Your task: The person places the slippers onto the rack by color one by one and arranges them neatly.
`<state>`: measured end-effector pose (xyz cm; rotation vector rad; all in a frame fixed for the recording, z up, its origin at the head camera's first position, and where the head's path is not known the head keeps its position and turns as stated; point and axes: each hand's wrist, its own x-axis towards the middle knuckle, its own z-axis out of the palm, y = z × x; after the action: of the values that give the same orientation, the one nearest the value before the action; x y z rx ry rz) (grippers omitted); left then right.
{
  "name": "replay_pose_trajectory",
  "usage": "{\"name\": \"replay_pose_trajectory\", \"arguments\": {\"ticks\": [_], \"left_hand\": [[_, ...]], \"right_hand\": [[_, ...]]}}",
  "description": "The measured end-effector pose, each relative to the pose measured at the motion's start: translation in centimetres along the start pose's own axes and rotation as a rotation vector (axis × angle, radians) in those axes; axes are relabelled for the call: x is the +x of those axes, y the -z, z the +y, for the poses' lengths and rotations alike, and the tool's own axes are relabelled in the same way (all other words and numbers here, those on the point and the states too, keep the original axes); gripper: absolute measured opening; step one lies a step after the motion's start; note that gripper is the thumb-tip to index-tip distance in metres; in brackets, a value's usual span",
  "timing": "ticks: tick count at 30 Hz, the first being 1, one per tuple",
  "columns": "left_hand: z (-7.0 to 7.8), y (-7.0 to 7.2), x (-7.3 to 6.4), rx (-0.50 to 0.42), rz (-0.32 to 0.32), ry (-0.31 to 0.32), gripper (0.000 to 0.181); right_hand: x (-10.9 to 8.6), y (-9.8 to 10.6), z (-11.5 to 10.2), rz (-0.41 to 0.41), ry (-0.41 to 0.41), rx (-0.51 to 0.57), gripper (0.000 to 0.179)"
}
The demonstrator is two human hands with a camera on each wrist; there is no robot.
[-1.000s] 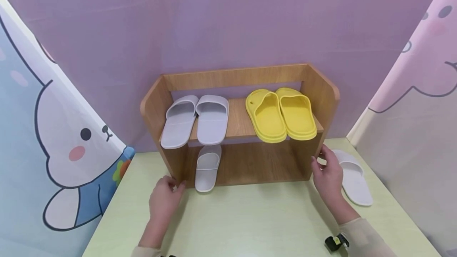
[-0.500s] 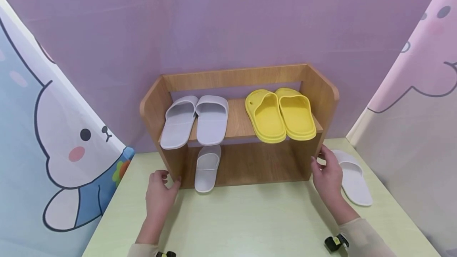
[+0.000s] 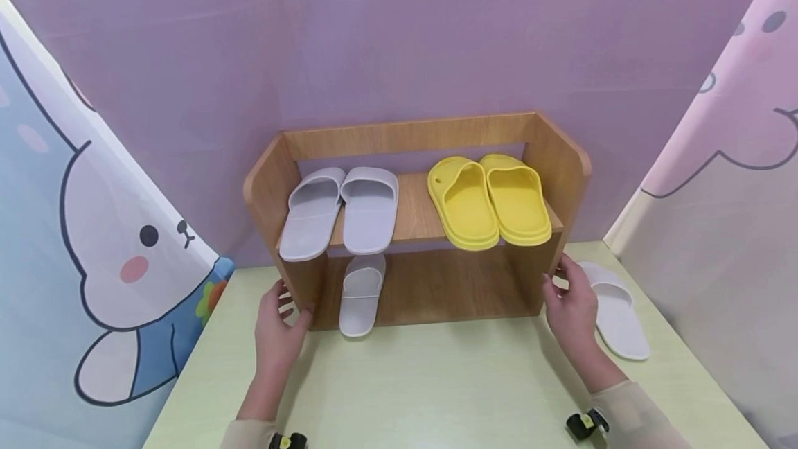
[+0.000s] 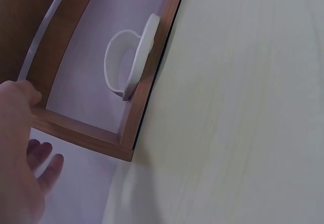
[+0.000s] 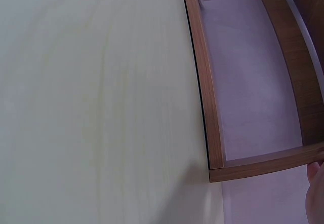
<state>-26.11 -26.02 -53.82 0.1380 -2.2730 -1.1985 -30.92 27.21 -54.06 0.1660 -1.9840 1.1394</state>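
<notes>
A wooden two-tier shoe rack (image 3: 411, 137) stands on the table between both hands. My left hand (image 3: 277, 338) holds its left side panel low down, thumb on the front edge and fingers outside. At the right panel, my right hand (image 3: 572, 307) has its thumb at the front edge; its other fingers are partly hidden behind the panel. A pair of pale grey slippers (image 3: 370, 227) sits on the upper shelf at left, with yellow clogs (image 3: 470, 210) at right. One pale slipper (image 3: 358, 314) lies on the lower shelf, its toe end under the upper shelf.
A single white slipper (image 3: 623, 331) lies on the table right of the rack, just beyond my right hand. A purple cloth (image 3: 405, 33) hangs behind the rack. Cloths with cartoon animals flank the pale green table (image 3: 436, 380) on both sides.
My left hand has shifted slightly left and up the left panel, its fingers spreading along the outside. The right hand, rack and footwear look unchanged.
</notes>
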Motion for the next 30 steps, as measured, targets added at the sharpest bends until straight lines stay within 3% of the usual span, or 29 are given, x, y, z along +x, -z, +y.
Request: {"name": "replay_pose_trajectory", "arguments": {"ticks": [11, 19, 30], "left_hand": [[-0.44, -0.08, 0.30, -0.050, 0.072, -0.051, 0.058], [-0.49, -0.46, 0.44, -0.066, 0.111, -0.034, 0.046], [-0.89, -0.89, 0.61, -0.070, 0.152, -0.074, 0.044]], "right_hand": [[0.00, 0.03, -0.20, 0.009, 0.010, 0.000, 0.053], [-0.03, -0.03, -0.20, 0.002, 0.002, 0.003, 0.052], [-0.02, 0.01, -0.20, 0.003, 0.005, -0.001, 0.052]]}}
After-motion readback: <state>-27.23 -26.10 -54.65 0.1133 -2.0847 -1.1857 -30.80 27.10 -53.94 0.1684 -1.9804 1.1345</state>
